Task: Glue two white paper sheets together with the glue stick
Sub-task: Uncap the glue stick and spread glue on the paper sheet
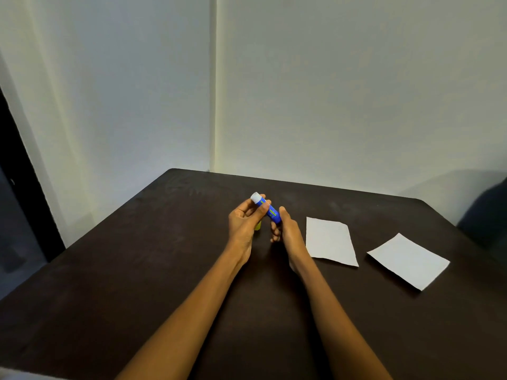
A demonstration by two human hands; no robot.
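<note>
Glue stick (270, 212) uncapped, white tip up, held in both hands: left hand (244, 223) fingers near tip, right hand (285, 229) closed round base. Sheets (329, 239) (408, 260) bare, apart on worktop (164, 270). Next, probably: rub glue on nearer sheet.

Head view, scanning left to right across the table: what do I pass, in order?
Left hand → glue stick, held in both hands with its white glue tip exposed → right hand → nearer-to-hands white paper sheet → second white paper sheet, toward the dark table's right edge.
</note>
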